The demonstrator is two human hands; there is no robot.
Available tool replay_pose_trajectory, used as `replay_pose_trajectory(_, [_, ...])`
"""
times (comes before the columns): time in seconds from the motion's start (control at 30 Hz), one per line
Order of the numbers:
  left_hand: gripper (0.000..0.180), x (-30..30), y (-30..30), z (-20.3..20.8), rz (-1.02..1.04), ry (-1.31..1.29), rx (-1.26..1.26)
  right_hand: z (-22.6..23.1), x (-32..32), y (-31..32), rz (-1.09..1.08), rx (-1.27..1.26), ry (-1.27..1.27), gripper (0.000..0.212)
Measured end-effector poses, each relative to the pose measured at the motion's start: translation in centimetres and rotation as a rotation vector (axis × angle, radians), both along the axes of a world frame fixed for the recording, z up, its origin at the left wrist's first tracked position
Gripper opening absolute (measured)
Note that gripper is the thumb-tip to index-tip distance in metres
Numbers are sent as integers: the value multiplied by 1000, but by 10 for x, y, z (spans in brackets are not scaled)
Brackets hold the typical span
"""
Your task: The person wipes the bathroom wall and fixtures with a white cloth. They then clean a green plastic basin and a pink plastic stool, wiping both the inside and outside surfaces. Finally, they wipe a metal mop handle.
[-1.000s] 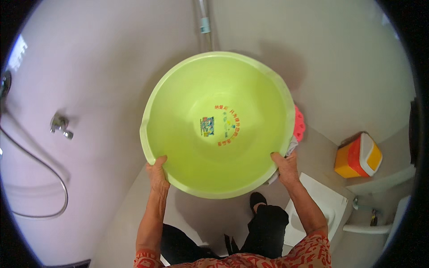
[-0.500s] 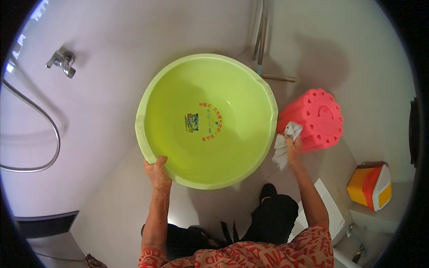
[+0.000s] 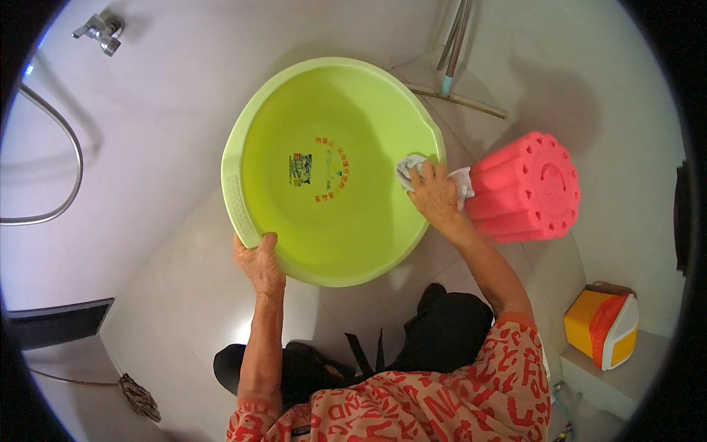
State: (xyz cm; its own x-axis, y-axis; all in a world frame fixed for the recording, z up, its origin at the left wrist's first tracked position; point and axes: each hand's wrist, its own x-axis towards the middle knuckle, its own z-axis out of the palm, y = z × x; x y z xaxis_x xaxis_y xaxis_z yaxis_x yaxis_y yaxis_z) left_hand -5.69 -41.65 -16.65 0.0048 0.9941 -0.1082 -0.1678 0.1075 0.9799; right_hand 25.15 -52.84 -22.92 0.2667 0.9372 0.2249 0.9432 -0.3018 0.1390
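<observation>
A large round light-green plastic basin (image 3: 331, 228) is in front of the person, above a pale tiled floor (image 3: 177, 287), by the meeting of two smooth whitish walls (image 3: 184, 88); what bears its underside is hidden. The hands are well apart: the left hand (image 3: 259, 264) is clamped on the near-left rim, and the right hand (image 3: 436, 197) grips a crumpled white-grey cloth (image 3: 409, 169) against the inner wall at the right. Just beside it is a pink fluted plastic vessel (image 3: 549, 188) with a scalloped end. A long-handled floor squeegee (image 3: 475, 104) stands in the corner; a chrome tap (image 3: 103, 31) and curved metallic hose (image 3: 78, 162) are at left, and a yellow, orange and white bin (image 3: 604, 328) at right.
</observation>
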Motion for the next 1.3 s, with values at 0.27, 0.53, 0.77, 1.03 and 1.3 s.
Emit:
replay_pose_trajectory(0.27, [27,9,-8,-10,31,26,57,2,-62,-30,224,-432,584,50])
replay_pose_trajectory(0.53, [25,2,-6,-6,43,82,59,-17,-61,-25,377,-498,714,43])
replay_pose_trajectory(0.77, [25,-9,-3,-13,24,105,73,-31,8,25,330,15,-82,34])
replay_pose_trajectory(1.03, [23,-15,-4,-23,60,183,115,-84,-66,-1,247,-247,333,40])
replay_pose_trajectory(1.3, [21,-10,-3,-7,34,251,103,-40,-187,18,465,-118,1305,46])
